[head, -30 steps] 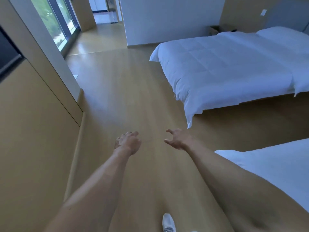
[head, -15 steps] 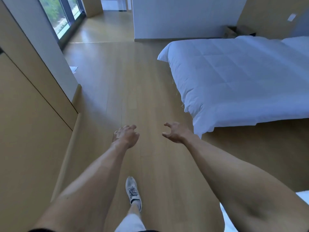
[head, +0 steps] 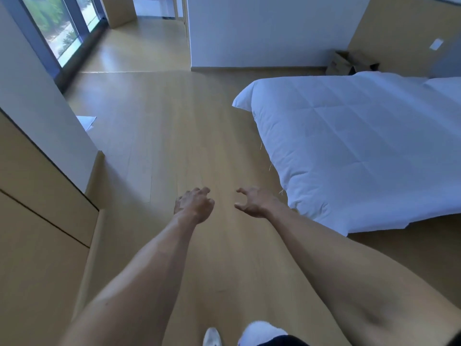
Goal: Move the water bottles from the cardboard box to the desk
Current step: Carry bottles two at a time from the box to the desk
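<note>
At the far wall, just beyond the bed (head: 361,151), sits the open cardboard box (head: 349,63); no bottles or desk visible from here. Left hand (head: 194,204) and right hand (head: 253,202) hang out front over the wood floor (head: 159,136), both w/ fingers loosely curled, holding nothing. Bottles, if full, prob heavy-ish, slick plastic — grab round the body, not the cap.

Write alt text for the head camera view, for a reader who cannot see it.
Two bare arms reach forward over a wooden floor, the left hand and right hand holding nothing, fingers loosely curled. A bed with a white duvet lies to the right, and an open cardboard box sits beyond it by the far wall.
</note>
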### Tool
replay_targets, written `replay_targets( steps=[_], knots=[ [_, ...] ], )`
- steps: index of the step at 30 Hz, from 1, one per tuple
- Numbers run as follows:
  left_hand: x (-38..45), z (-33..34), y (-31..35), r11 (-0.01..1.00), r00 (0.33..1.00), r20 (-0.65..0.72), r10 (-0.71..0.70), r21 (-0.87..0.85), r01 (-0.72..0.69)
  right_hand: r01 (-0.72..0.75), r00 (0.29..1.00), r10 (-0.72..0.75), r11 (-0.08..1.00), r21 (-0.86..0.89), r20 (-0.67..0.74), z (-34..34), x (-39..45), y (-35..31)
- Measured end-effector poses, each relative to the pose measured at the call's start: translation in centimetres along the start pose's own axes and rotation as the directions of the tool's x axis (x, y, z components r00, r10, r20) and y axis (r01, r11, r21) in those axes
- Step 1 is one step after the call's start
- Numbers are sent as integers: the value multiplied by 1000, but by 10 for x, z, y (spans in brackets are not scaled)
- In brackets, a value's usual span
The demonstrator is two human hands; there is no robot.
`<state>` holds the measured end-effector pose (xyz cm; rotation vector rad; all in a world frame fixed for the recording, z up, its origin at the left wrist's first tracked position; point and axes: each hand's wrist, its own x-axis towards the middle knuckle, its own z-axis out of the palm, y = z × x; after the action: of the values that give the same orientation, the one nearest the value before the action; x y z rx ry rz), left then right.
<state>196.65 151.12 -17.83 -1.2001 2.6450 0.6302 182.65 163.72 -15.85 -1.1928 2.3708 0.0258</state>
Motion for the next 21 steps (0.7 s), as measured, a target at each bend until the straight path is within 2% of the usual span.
replay_targets(
  steps=[11,21],
  knots=[
    [209,-64,-20,999,999,10,-35,20,35,22,1000,-22,999,26,21,-70,219,-14],
    [421,-157,-26,995,994,29,-102,13,102,54,996,-54,999,-2,77,-178,432,-29]
  ],
)
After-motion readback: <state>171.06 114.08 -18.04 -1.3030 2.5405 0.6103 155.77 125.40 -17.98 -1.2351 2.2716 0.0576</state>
